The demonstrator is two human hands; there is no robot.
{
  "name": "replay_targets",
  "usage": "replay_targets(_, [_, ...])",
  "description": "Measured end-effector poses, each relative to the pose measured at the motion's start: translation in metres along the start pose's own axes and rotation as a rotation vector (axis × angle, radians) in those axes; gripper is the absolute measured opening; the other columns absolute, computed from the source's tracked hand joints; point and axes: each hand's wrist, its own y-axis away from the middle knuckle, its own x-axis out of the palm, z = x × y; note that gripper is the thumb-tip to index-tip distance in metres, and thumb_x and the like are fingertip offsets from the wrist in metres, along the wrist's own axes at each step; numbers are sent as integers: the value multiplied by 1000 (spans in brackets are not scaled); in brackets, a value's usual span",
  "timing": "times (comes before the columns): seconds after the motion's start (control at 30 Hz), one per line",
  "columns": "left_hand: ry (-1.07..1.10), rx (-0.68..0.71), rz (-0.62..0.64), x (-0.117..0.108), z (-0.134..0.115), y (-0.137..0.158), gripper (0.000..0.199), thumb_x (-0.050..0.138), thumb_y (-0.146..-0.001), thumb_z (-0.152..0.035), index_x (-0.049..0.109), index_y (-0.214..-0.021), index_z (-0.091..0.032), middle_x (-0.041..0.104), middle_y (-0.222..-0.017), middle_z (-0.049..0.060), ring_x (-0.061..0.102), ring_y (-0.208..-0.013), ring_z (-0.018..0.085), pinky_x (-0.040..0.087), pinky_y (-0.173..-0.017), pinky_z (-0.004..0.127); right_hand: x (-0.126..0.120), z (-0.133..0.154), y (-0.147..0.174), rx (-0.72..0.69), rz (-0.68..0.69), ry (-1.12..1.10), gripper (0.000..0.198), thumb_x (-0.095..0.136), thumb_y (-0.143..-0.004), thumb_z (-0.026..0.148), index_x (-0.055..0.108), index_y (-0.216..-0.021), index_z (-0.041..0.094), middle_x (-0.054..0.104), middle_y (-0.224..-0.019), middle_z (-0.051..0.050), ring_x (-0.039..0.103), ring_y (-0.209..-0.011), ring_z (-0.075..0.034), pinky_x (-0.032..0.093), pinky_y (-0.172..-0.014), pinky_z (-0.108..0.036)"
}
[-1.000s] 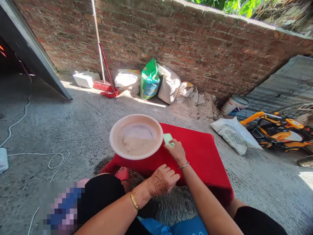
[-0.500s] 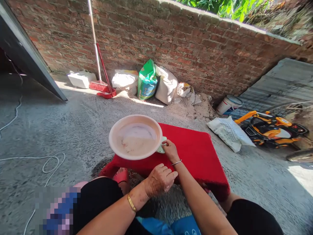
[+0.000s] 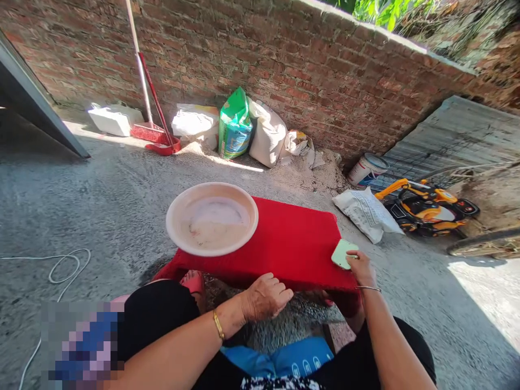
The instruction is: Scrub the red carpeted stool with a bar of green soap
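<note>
My right hand (image 3: 359, 265) pinches the edge of a pale green, flat, rounded-square piece (image 3: 341, 253), whose exact kind I cannot make out. It is at the right end of a bench covered in red cloth (image 3: 290, 244); whether it touches the cloth is unclear. My left hand (image 3: 266, 297), with a gold bracelet at its wrist, hovers by the near edge, its fingers curled in with nothing visible in them. On the bench's left end stands a wide pale pink basin (image 3: 174, 227) with cloudy water (image 3: 219, 216) and small reddish bits in it.
Along the brick wall (image 3: 309, 81) are a red broom (image 3: 146, 132) and dustpan (image 3: 166, 147), a green bag (image 3: 234, 127), a white sack (image 3: 268, 135) and a bucket (image 3: 368, 169). A toy excavator (image 3: 436, 208) stands right, beside another sack (image 3: 365, 214). A cable (image 3: 67, 257) lies left.
My right hand has moved right, carrying the green piece from beside the basin to the bench's right end. My left hand stays in nearly the same place. The view has shifted slightly.
</note>
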Motion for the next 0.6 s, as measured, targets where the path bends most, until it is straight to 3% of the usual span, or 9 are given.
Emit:
replay_targets(0.07, [5, 61, 44, 7, -9, -1, 8, 56, -86, -26, 53, -87, -19, 60, -68, -1, 56, -62, 15, 35, -60, 33, -10, -11, 1, 51, -21, -25, 24, 52, -65, 32, 67, -81, 22, 46, -49, 4, 48, -48, -15, 37, -52, -28])
replay_targets(0.13, [14, 117, 78, 15, -17, 0, 8, 57, -84, -26, 52, -84, -19, 59, -66, -1, 56, -60, 14, 35, -58, 32, 5, 0, 8, 83, 28, -162, 26, 55, -64, 35, 65, -82, 20, 47, -52, 4, 46, -49, -15, 36, -50, -27])
replay_targets(0.23, [25, 184, 65, 23, -24, 3, 9, 58, -82, -24, 51, -81, -19, 56, -61, -2, 55, -57, 14, 33, -55, 33, 61, 50, 34, 18, 241, -425, 27, 59, -61, 38, 62, -82, 20, 46, -56, 5, 43, -51, -13, 33, -49, -25])
replay_targets(0.33, [34, 197, 7, 24, -25, 6, 8, 57, -82, -22, 51, -79, -19, 54, -58, -3, 54, -54, 14, 33, -55, 33, 121, 112, 68, -129, 467, -504, 18, 57, -64, 31, 61, -78, 21, 43, -56, 6, 40, -55, -11, 31, -52, -23])
replay_targets(0.43, [60, 176, -43, 20, -23, 6, 7, 55, -82, -20, 50, -78, -18, 53, -57, -3, 52, -54, 14, 34, -59, 33, 153, 144, 84, -180, 542, -507, 15, 57, -63, 24, 63, -76, 21, 43, -55, 7, 39, -56, -10, 30, -53, -22])
replay_targets(0.5, [75, 173, -57, 16, -23, 6, 4, 54, -83, -20, 51, -82, -18, 52, -58, -3, 50, -54, 15, 34, -59, 33, 150, 137, 79, -171, 534, -480, 16, 57, -63, 23, 64, -77, 22, 43, -55, 7, 39, -56, -10, 30, -53, -22])
replay_targets(0.6, [72, 188, -49, 10, -26, 4, 6, 52, -85, -21, 52, -90, -18, 51, -60, -3, 48, -55, 15, 32, -58, 33, 106, 89, 58, -84, 427, -415, 18, 59, -58, 25, 63, -75, 21, 42, -54, 8, 40, -54, -10, 31, -51, -21])
